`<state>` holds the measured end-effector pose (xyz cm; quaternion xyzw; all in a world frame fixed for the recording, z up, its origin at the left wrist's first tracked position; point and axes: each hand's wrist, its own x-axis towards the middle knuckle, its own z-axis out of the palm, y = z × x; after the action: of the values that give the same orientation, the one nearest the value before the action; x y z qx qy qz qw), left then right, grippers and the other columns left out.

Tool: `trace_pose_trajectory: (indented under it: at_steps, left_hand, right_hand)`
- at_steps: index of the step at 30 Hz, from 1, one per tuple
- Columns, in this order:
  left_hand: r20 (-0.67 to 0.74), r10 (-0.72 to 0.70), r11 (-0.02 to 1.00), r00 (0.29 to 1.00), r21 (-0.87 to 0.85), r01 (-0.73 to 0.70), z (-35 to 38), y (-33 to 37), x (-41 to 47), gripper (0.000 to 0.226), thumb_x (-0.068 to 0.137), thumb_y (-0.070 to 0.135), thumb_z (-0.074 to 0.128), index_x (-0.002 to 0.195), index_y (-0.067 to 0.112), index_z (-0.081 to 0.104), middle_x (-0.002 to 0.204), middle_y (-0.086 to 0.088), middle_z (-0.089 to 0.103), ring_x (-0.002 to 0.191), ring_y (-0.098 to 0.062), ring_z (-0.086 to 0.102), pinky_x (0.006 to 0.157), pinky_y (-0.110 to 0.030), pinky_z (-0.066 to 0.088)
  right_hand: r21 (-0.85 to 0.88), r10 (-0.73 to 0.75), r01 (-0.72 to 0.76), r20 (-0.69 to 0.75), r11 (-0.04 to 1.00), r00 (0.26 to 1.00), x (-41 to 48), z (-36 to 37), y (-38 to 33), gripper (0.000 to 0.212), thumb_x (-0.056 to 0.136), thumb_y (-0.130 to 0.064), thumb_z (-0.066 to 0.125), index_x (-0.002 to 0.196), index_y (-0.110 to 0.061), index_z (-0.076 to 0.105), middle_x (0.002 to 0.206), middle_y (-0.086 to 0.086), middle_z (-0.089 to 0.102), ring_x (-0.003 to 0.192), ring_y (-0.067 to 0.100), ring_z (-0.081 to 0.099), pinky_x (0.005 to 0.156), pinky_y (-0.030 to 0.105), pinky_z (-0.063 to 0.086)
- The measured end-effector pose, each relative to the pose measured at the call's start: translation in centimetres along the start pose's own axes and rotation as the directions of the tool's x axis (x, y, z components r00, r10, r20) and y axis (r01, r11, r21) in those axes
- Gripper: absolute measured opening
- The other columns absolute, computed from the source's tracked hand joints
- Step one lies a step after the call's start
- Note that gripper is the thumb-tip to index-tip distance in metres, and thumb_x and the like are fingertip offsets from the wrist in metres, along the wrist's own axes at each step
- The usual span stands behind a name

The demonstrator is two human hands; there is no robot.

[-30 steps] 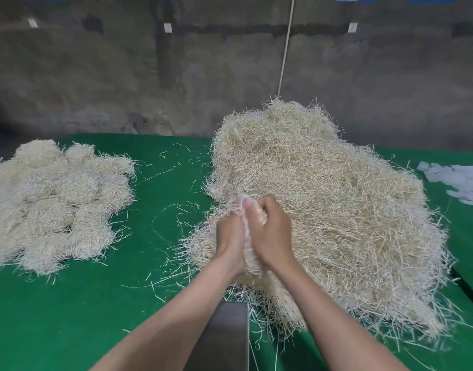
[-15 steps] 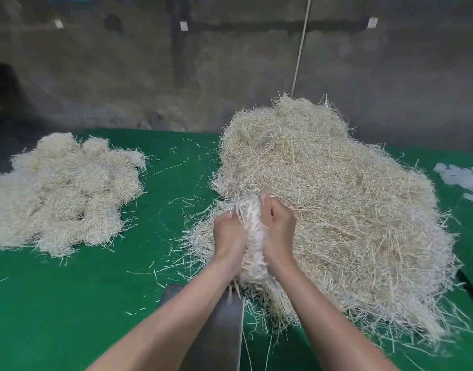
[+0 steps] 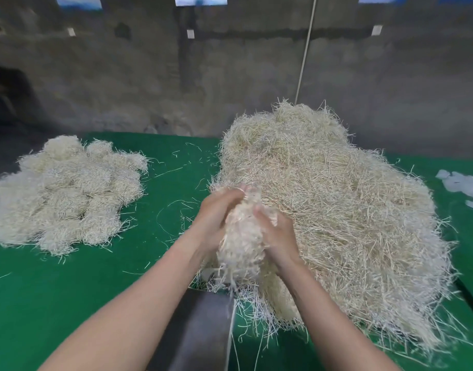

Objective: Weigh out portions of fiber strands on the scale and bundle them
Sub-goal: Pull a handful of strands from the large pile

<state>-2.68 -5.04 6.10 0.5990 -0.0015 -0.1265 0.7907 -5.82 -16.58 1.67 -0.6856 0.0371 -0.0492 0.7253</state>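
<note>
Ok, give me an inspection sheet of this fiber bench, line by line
Surface: green table, loose strands scattered.
Job's things: big loose fiber heap right; finished bundles left; grey scale pan near edge, partly covered.
Clutter: white scraps far right.
Hands: left hand and right hand both clasp one portion above the pan.
Cables: pale cord hanging behind heap.
Surroundings: bare concrete wall.

Grey scale pan [image 3: 195,330] cut off by bottom edge; handful [image 3: 240,245] motion-blurred, hiding fingertips.
</note>
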Motion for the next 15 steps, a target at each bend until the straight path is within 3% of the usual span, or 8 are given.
trace_pose_trajectory:
  at_steps: [3,5,6,7,9,11,13,15]
  left_hand:
    - [0.055,-0.099,0.987,0.994,-0.124,0.105,-1.1,-2.3,-1.0,0.03,0.083,0.035,0.053,0.095,0.008,0.056,0.098,-0.008,0.063,0.091,-0.02,0.061,0.095,-0.048,0.045]
    - [0.154,-0.244,0.928,0.958,-0.251,0.276,-0.6,-3.9,-1.8,0.06,0.084,0.055,0.051,0.125,0.011,0.052,0.123,-0.017,0.06,0.109,-0.031,0.06,0.092,-0.055,0.046]
    - [0.111,-0.274,0.907,0.955,-0.301,0.296,0.0,-4.0,-1.8,0.069,0.083,0.063,0.052,0.135,0.019,0.047,0.132,-0.021,0.052,0.116,-0.037,0.056,0.092,-0.058,0.045]
    - [0.027,-0.28,0.899,0.96,-0.345,0.271,0.4,-3.8,-1.6,0.071,0.081,0.065,0.054,0.135,0.019,0.048,0.13,-0.021,0.054,0.113,-0.037,0.058,0.089,-0.054,0.049]
    - [-0.235,-0.233,0.936,0.944,-0.317,0.152,1.2,-3.0,-1.0,0.053,0.084,0.056,0.058,0.102,0.006,0.064,0.086,-0.01,0.068,0.072,-0.022,0.068,0.062,-0.032,0.055]
    - [-0.409,-0.169,0.974,0.897,-0.21,0.088,1.9,-3.2,-1.1,0.044,0.089,0.05,0.055,0.09,0.006,0.061,0.062,-0.004,0.051,0.049,-0.017,0.05,0.047,-0.025,0.043]
    - [-0.417,-0.083,0.996,0.905,-0.053,0.067,2.3,-3.6,-1.2,0.042,0.093,0.049,0.049,0.094,0.008,0.057,0.063,-0.003,0.042,0.05,-0.016,0.04,0.049,-0.024,0.035]
    - [-0.401,0.03,0.993,0.916,0.119,0.02,1.9,-3.5,-1.2,0.039,0.095,0.051,0.043,0.089,0.014,0.055,0.06,-0.001,0.044,0.05,-0.012,0.042,0.058,-0.024,0.041]
  right_hand:
    - [0.194,0.066,-0.025,-0.211,0.981,0.975,1.3,-1.2,-0.6,0.039,0.091,-0.047,0.047,0.096,-0.008,0.054,0.089,0.005,0.054,0.071,0.013,0.052,0.073,0.033,0.05]
    - [-0.052,-0.018,0.005,-0.246,0.999,0.969,0.8,-0.6,0.1,0.039,0.095,-0.045,0.041,0.118,-0.014,0.049,0.115,0.005,0.053,0.1,0.016,0.055,0.094,0.032,0.043]
    - [-0.214,-0.101,0.052,-0.225,0.975,0.969,0.0,0.1,0.9,0.041,0.097,-0.043,0.04,0.13,-0.018,0.043,0.129,0.003,0.049,0.113,0.012,0.051,0.098,0.028,0.04]
    - [-0.337,-0.196,0.124,-0.19,0.933,0.962,-1.1,1.0,1.8,0.036,0.098,-0.041,0.038,0.13,-0.024,0.042,0.128,-0.003,0.051,0.111,0.001,0.051,0.095,0.02,0.041]
    - [-0.457,-0.33,0.248,-0.109,0.854,0.938,-2.6,2.7,2.9,0.017,0.097,-0.039,0.036,0.107,-0.032,0.048,0.096,-0.018,0.054,0.084,-0.013,0.052,0.071,0.007,0.042]
    - [-0.488,-0.372,0.288,-0.084,0.824,0.924,-2.3,2.9,3.4,0.019,0.095,-0.034,0.037,0.081,-0.027,0.047,0.071,-0.013,0.051,0.062,-0.003,0.051,0.055,0.014,0.038]
    - [-0.501,-0.346,0.255,-0.097,0.827,0.933,-1.5,1.9,2.9,0.042,0.099,-0.024,0.038,0.057,-0.021,0.042,0.047,-0.01,0.042,0.041,0.002,0.043,0.047,0.022,0.031]
    - [-0.442,-0.251,0.196,-0.068,0.875,0.966,-1.4,1.1,2.3,0.045,0.1,-0.024,0.036,0.056,-0.018,0.046,0.046,-0.015,0.051,0.043,-0.006,0.045,0.053,0.024,0.037]
